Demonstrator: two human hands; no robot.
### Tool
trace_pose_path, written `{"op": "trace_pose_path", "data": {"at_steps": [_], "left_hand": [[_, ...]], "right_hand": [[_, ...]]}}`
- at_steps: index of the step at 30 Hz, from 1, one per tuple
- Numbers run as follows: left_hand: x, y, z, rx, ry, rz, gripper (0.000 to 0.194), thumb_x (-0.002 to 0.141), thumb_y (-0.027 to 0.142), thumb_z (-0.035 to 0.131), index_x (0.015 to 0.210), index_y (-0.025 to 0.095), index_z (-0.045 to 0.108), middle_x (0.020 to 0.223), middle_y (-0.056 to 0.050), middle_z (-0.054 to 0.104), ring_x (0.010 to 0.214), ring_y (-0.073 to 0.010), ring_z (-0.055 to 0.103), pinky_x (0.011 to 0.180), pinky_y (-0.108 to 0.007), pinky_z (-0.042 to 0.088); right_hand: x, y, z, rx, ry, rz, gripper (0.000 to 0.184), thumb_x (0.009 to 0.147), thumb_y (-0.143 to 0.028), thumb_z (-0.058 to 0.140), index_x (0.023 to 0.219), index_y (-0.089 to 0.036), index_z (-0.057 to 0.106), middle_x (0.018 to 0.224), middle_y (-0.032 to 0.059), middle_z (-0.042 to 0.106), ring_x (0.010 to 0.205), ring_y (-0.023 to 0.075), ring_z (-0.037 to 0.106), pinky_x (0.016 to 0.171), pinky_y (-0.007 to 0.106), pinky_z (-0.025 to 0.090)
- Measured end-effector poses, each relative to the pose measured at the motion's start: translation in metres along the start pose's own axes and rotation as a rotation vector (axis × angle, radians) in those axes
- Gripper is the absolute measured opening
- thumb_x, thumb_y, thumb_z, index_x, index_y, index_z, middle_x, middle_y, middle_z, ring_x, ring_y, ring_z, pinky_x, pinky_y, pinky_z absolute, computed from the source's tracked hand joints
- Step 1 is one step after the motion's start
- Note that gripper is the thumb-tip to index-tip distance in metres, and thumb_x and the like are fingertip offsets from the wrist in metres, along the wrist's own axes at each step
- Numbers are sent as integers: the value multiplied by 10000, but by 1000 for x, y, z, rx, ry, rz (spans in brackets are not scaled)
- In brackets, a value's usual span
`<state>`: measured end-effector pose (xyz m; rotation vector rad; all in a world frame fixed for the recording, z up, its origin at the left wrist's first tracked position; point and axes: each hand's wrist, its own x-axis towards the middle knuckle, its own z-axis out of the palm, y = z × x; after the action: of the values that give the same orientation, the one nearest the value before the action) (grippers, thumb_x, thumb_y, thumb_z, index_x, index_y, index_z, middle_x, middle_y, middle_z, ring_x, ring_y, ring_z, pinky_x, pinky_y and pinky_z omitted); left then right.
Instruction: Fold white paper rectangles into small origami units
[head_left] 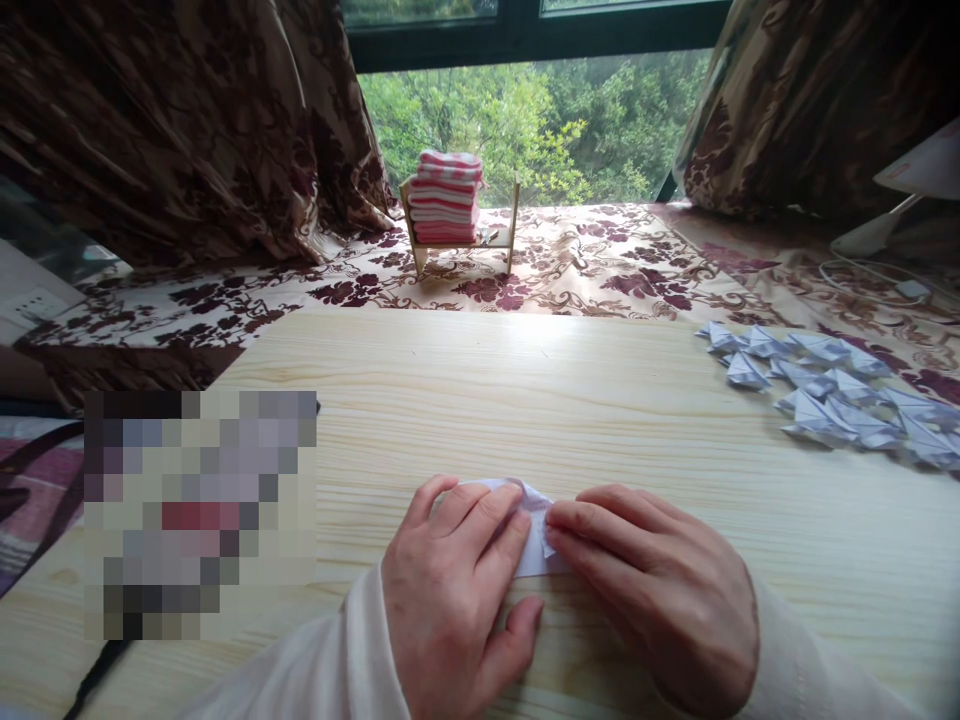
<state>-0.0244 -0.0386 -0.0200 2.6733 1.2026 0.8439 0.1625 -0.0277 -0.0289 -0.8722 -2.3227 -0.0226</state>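
A small white piece of paper (534, 548), partly folded, lies on the table under both hands. My left hand (461, 580) rests over its left side, fingers lying flat and pressing it down, the thumb held apart. My right hand (660, 580) has its fingertips pinched together at the paper's right side, beside a raised fold. The fingers hide much of the paper, so its full shape cannot be made out.
Several folded white paper pieces (825, 390) are spread at the table's right. A pixelated patch (202, 515) covers something at the left, with a black cord below. Beyond the wooden table (465, 390), a small rack (514, 225) holds folded pink-and-white cloths (446, 200). A lamp (922, 170) stands far right.
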Motion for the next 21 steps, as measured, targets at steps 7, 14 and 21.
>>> {"op": "trace_pose_path", "data": {"at_steps": [7, 14, 21], "left_hand": [[0, 0, 0, -5, 5, 3, 294, 787, 248, 483, 1020, 121, 609, 1137, -95, 600, 1020, -232, 504, 923, -439, 342], [0, 0, 0, -24, 0, -3, 292, 779, 245, 486, 1014, 121, 608, 1141, -94, 601, 1017, -234, 502, 925, -444, 340], [1, -1, -1, -3, -2, 6, 290, 784, 248, 479, 1014, 128, 608, 1137, -101, 602, 1021, -236, 513, 916, -444, 359]], "right_hand": [[-2, 0, -1, -7, -10, -4, 327, 937, -198, 308, 890, -138, 626, 898, 61, 659, 816, 181, 526, 668, 324, 411], [-4, -1, 0, -23, -28, 5, 283, 920, -178, 349, 911, -139, 629, 927, 69, 655, 829, 195, 524, 659, 332, 427], [-5, -2, 1, 11, -8, 29, 274, 919, -185, 366, 905, -133, 634, 907, 71, 658, 808, 187, 527, 632, 311, 450]]}}
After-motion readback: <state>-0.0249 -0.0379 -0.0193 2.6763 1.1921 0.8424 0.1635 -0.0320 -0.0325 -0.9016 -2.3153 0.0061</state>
